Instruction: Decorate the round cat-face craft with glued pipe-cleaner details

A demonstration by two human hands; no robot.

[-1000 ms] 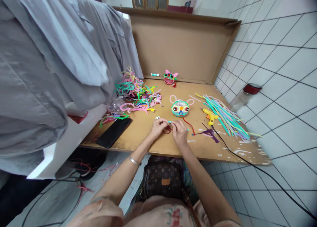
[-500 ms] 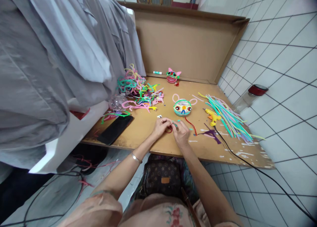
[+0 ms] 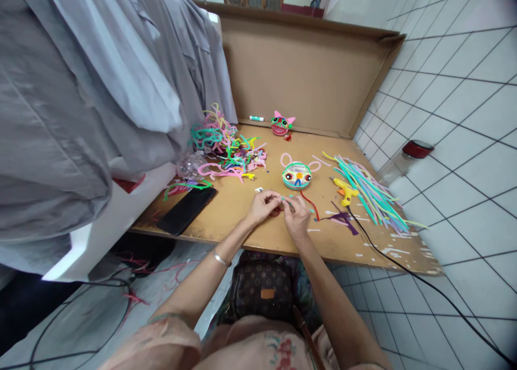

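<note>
Hands met over the tabletop near its front edge: the left hand and the right hand each pinched the same short pipe cleaner piece (teal, with a red loop beneath, partly hidden). Just beyond them lay a round face of wound pipe cleaners. A yellow glue gun and a bundle of straight stems lay to the right, a tangled heap and a black phone to the left.
</note>
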